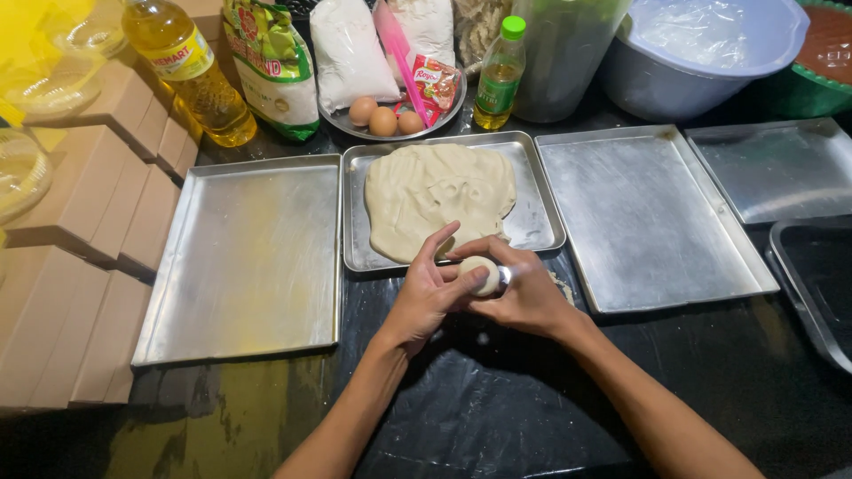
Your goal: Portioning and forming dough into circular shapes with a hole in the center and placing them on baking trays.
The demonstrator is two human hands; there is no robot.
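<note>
1. Both hands are closed around 1 small dough ball (pixel 480 274): it is cupped in the left hand (pixel 426 297) and pressed from the other side by the right hand (pixel 525 297), fingers curled over it.
2. The ball is held between the 2 palms, just above the black tabletop (pixel 497 399), at the near edge of the dough tray (pixel 537 226).
3. Just beyond the fingertips, a flattened mass of dough (pixel 439 200) is spread in that tray.
4. An empty tray (pixel 248 257) is seen left of the left hand, another tray (pixel 643 217) right of the right hand.
5. Well beyond the hands, eggs (pixel 383 118) on a plate, an oil bottle (pixel 191 66), a small green-capped bottle (pixel 499 75) and flour bags (pixel 351 53) are ranged along the back.
6. Judged risks: the ball could be squeezed out of shape if the palms are pressed too hard; it could be dropped onto the tabletop if the left hand's cupping is loosened; sticky dough could cling to the fingers and tear the surface.
</note>
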